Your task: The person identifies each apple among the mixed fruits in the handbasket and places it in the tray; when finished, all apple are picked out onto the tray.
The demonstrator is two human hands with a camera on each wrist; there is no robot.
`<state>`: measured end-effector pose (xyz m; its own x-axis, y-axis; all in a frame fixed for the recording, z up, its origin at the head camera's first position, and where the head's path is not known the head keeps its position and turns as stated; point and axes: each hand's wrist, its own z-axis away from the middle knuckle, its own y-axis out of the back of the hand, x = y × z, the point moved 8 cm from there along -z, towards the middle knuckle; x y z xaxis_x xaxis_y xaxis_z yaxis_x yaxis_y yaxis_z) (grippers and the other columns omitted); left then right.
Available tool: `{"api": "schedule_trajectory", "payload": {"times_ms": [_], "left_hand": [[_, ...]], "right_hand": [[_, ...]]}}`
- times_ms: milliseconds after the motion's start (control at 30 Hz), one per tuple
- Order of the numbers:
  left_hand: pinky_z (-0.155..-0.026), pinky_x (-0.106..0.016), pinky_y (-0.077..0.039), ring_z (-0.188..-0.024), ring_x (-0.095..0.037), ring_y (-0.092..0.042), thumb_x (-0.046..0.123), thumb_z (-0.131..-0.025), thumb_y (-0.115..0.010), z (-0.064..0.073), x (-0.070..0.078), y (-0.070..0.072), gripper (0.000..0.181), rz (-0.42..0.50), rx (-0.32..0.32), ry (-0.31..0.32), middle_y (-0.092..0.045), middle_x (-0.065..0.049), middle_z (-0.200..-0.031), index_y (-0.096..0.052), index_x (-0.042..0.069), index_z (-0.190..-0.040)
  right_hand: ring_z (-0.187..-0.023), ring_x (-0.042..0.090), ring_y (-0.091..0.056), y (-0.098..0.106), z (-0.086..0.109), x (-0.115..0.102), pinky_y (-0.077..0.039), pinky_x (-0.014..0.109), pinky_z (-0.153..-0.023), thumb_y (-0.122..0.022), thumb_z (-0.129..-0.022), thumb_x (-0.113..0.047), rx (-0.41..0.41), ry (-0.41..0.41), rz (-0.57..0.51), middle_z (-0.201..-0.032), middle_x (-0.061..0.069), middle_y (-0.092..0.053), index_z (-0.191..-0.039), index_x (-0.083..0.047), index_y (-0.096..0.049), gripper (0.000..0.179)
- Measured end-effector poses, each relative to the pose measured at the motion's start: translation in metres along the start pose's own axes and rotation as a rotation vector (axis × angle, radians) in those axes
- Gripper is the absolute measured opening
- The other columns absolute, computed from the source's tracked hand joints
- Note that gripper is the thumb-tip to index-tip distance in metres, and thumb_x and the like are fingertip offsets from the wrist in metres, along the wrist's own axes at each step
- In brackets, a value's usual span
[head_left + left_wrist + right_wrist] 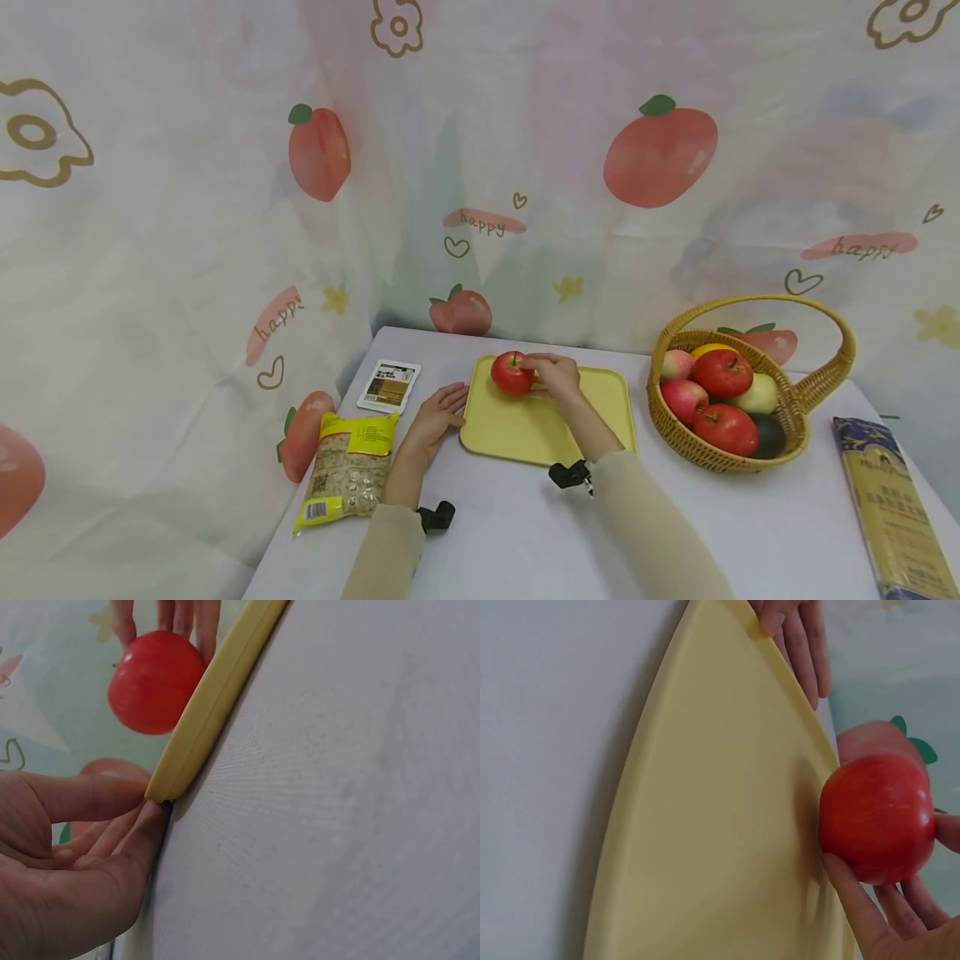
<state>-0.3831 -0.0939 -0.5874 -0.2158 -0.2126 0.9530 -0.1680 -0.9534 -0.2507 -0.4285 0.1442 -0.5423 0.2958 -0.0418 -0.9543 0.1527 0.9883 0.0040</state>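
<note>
A red apple [510, 377] is gripped by my right hand [557, 375], over the upper left part of a yellow tray [517, 429]. Fingers and thumb curl around the apple [877, 814] in the right wrist view; whether it touches the tray is hard to tell. My left hand [431, 421] is at the tray's left edge. In the left wrist view its thumb lies on the tray's rim [206, 720] with a finger beneath, pinching the corner. The tray lies on a white table.
Right of the tray stands a wicker basket [693, 446] with several fruits. A long pack of noodles [892, 508] lies at the far right. On the left are a yellow-edged food bag [348, 467] and a small white packet [389, 386]. A printed curtain [525, 275] hangs behind the table.
</note>
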Motion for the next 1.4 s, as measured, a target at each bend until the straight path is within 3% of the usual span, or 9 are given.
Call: {"api": "schedule_trajectory", "payload": {"times_ms": [233, 433, 567, 733, 900, 1233, 1400], "left_hand": [[-0.123, -0.046, -0.035, -0.152, -0.038, -0.035, -0.031, -0.082, -0.048, 0.001, -0.001, -0.004, 0.079, 0.0, -0.002, -0.003, -0.039, -0.029, -0.161, -0.036, -0.008, -0.156], [-0.122, -0.045, -0.035, -0.152, -0.038, -0.036, -0.031, -0.082, -0.049, 0.001, 0.001, -0.007, 0.078, -0.004, 0.002, 0.0, -0.039, -0.028, -0.161, -0.036, -0.008, -0.156], [-0.122, -0.044, -0.036, -0.151, -0.037, -0.037, -0.031, -0.082, -0.05, 0.001, 0.001, -0.008, 0.079, -0.003, 0.008, 0.004, -0.04, -0.027, -0.16, -0.037, -0.007, -0.156], [-0.122, -0.044, -0.036, -0.151, -0.035, -0.038, -0.029, -0.082, -0.051, -0.001, -0.001, -0.005, 0.078, 0.002, 0.022, 0.006, -0.042, -0.025, -0.16, -0.039, -0.004, -0.156], [-0.122, -0.045, -0.036, -0.151, -0.036, -0.038, -0.028, -0.084, -0.052, -0.001, -0.001, -0.003, 0.077, -0.016, 0.028, 0.002, -0.042, -0.025, -0.16, -0.04, -0.004, -0.156], [-0.122, -0.045, -0.036, -0.151, -0.036, -0.037, -0.03, -0.083, -0.05, -0.001, -0.001, 0.0, 0.078, -0.007, 0.031, 0.01, -0.041, -0.026, -0.161, -0.038, -0.005, -0.156], [-0.122, -0.044, -0.036, -0.152, -0.036, -0.037, -0.03, -0.083, -0.05, 0.001, -0.003, -0.001, 0.078, 0.006, 0.031, 0.022, -0.04, -0.026, -0.161, -0.038, -0.004, -0.157]], "right_hand": [[-0.084, 0.021, -0.07, -0.004, -0.001, 0.008, -0.062, 0.052, -0.091, -0.082, -0.087, -0.016, -0.006, 0.006, -0.008, -0.112, 0.015, -0.07, -0.122, 0.002, -0.072, 0.04], [-0.089, 0.018, -0.07, -0.004, -0.003, 0.01, -0.061, 0.049, -0.093, -0.084, -0.088, -0.018, -0.005, 0.014, 0.007, -0.122, 0.018, -0.068, -0.122, 0.002, -0.072, 0.041], [-0.097, 0.023, -0.071, 0.0, 0.002, 0.004, -0.059, 0.048, -0.099, -0.084, -0.088, -0.023, 0.011, 0.031, 0.069, -0.123, 0.017, -0.068, -0.121, 0.0, -0.073, 0.043], [-0.117, 0.038, -0.066, 0.011, 0.016, -0.016, -0.056, 0.05, -0.103, -0.079, -0.092, -0.023, 0.02, 0.103, 0.119, -0.123, 0.018, -0.069, -0.124, 0.002, -0.071, 0.041], [-0.126, 0.039, -0.062, 0.025, 0.032, -0.039, -0.056, 0.047, -0.104, -0.072, -0.098, -0.019, -0.014, 0.166, 0.091, -0.128, 0.019, -0.07, -0.127, 0.004, -0.069, 0.037], [-0.123, 0.031, -0.067, 0.066, 0.065, -0.084, -0.057, 0.041, -0.102, -0.068, -0.101, -0.02, -0.019, 0.216, 0.083, -0.135, 0.02, -0.067, -0.135, 0.002, -0.066, 0.04], [-0.104, 0.011, -0.073, 0.086, 0.08, -0.101, -0.055, 0.04, -0.104, -0.066, -0.102, -0.021, -0.018, 0.24, 0.074, -0.129, 0.014, -0.07, -0.139, 0.005, -0.061, 0.045]]}}
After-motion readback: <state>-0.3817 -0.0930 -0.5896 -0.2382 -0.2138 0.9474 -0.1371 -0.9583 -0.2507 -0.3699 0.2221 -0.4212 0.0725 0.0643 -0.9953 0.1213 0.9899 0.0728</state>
